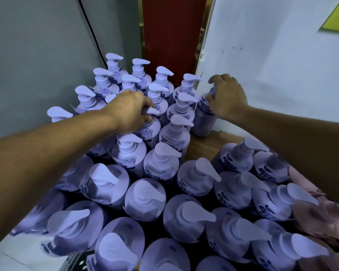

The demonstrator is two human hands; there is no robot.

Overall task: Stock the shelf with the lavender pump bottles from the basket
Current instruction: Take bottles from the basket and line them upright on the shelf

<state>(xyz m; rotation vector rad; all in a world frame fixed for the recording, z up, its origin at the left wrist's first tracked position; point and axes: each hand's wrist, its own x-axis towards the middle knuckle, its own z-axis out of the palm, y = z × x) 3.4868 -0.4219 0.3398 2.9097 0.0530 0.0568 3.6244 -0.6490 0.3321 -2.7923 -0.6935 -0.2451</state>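
Note:
Several lavender pump bottles stand in rows on the wooden shelf (pixel 199 147). My left hand (pixel 130 110) grips the pump neck of one bottle (pixel 148 130) in the middle of the shelf group. My right hand (pixel 226 95) is closed over the pump of another bottle (pixel 203 116), which stands at the shelf's right side against the white wall; its pump head is hidden under my fingers. Closer to me, several more lavender bottles (pixel 186 216) fill the basket, whose dark rim (pixel 76 261) shows at the bottom left.
A grey wall (pixel 37 55) bounds the shelf on the left and a white panel (pixel 272 65) on the right, with a red strip (pixel 170 36) behind. A black cable (pixel 90 32) runs down the grey wall. Bare wood shows between the shelf bottles and the basket.

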